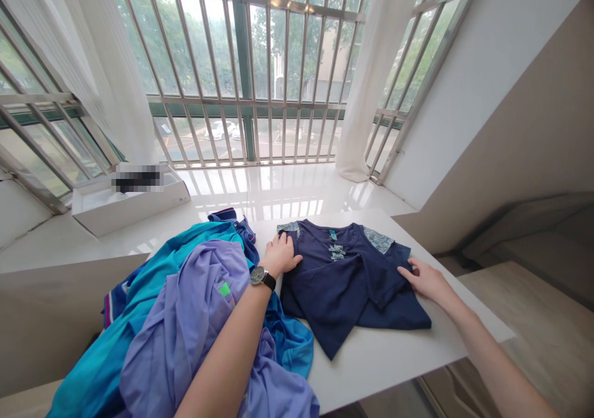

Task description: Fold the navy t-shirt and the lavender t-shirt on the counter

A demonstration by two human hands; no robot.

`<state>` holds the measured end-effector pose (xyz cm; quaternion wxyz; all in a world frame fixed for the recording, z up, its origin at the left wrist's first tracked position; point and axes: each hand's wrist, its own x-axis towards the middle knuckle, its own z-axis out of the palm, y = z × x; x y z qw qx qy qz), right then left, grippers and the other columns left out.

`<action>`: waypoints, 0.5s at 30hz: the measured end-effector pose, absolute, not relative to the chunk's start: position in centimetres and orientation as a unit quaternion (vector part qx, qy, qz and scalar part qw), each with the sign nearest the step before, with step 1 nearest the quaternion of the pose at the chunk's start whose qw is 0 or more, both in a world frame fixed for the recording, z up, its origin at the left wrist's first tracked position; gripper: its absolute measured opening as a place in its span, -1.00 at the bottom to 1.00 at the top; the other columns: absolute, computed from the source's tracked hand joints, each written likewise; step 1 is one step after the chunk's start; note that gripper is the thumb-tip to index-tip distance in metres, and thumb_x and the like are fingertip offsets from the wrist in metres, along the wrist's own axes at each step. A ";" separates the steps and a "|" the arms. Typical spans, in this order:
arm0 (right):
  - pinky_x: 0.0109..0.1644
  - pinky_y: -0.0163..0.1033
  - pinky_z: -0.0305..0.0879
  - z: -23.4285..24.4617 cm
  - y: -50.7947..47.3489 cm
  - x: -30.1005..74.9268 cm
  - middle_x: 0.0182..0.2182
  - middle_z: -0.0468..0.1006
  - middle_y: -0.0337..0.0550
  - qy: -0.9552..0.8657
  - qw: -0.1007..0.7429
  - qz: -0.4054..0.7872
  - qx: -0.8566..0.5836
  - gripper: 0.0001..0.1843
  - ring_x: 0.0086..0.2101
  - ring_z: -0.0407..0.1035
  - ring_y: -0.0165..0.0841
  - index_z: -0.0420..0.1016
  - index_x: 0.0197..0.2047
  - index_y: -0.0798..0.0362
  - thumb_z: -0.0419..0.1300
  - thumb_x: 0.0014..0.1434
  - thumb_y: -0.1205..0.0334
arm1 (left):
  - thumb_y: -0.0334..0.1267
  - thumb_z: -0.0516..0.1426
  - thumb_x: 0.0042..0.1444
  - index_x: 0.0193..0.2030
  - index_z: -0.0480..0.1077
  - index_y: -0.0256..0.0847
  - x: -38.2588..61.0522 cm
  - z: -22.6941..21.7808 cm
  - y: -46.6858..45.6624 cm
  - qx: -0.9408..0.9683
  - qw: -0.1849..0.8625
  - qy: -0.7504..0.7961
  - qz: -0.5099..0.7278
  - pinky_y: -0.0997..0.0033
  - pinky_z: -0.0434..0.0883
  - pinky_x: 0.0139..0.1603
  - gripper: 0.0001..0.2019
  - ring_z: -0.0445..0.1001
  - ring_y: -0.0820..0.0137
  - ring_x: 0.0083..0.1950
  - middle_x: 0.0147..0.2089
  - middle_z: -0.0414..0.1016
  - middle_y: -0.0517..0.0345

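A navy blue shirt [320, 282] with patterned shoulder patches and a small knotted trim below the neckline lies on the white table [371, 368]. Its sleeves are folded in across the front, and one reaches down past the lower edge. My left hand [279, 256], with a watch [262, 277] on the wrist, rests on the shirt's left shoulder with fingers laid out and thumb apart. At the opposite side, my right hand [429, 280] pinches the shirt's edge between thumb and fingers. Left of the shirt is a heap of a lavender garment [185, 300] and a teal garment [153, 275].
A white box [134, 207] stands on the windowsill [278, 189] at the back left. White curtains [371, 65] hang before the barred window [260, 52]. A sloping wall [501, 96] rises on the right. The table's front edge crosses below the shirt.
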<state>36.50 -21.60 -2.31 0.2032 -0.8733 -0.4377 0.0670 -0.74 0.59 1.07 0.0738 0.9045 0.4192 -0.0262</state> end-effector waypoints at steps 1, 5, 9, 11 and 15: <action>-0.34 -0.15 0.33 -2.3 -21.6 36.4 -0.53 0.60 -0.13 -0.437 0.197 0.072 -0.875 -0.54 -0.42 0.51 -0.13 0.50 -0.23 0.00 0.14 0.00 -0.19 | 0.12 -0.01 0.23 0.34 0.10 -0.30 -0.8 1.1 0.6 0.905 0.073 0.419 -0.024 -0.05 0.15 0.29 -0.33 0.02 -0.08 0.41 0.44 -0.01 -0.27; -0.23 -0.11 0.37 -2.3 -21.3 36.3 -0.42 0.65 -0.06 -0.407 0.254 0.063 -0.875 -0.52 -0.32 0.54 -0.07 0.54 -0.20 0.02 0.20 -0.05 -0.16 | 0.12 -0.07 0.27 0.22 0.24 -0.27 -0.8 1.6 0.6 0.903 0.070 0.423 0.004 -0.03 0.23 0.22 -0.44 0.16 -0.05 0.33 0.36 0.13 -0.26; -0.27 -0.15 0.41 -2.4 -21.5 35.5 -0.37 0.66 -0.03 -0.370 0.374 0.070 -0.848 -0.54 -0.30 0.54 -0.09 0.58 -0.25 0.06 0.26 -0.11 -0.11 | -0.05 -0.15 0.35 0.14 0.27 -0.23 -0.9 2.0 1.5 0.881 0.077 0.464 0.049 0.09 0.37 0.06 -0.59 0.37 0.08 0.14 0.19 0.29 -0.20; -0.35 -0.16 0.40 -2.6 -21.9 34.9 -0.43 0.65 -0.05 -0.359 0.407 0.079 -0.836 -0.50 -0.38 0.52 -0.12 0.60 -0.24 0.09 0.25 -0.10 -0.15 | -0.13 -0.14 0.36 0.20 0.20 -0.21 -0.9 1.9 2.2 0.871 0.085 0.479 0.072 0.17 0.39 0.02 -0.62 0.41 0.14 0.10 0.19 0.29 -0.16; -0.29 -0.10 0.40 -2.8 -22.4 33.9 -0.37 0.66 0.06 -0.351 0.400 0.047 -0.845 -0.40 -0.32 0.52 -0.05 0.61 -0.17 0.15 0.17 0.00 -0.22 | -0.15 -0.08 0.33 0.31 0.08 -0.12 -0.7 1.1 3.0 0.885 0.079 0.451 0.090 0.19 0.41 0.00 -0.57 0.41 0.15 0.12 0.31 0.18 -0.10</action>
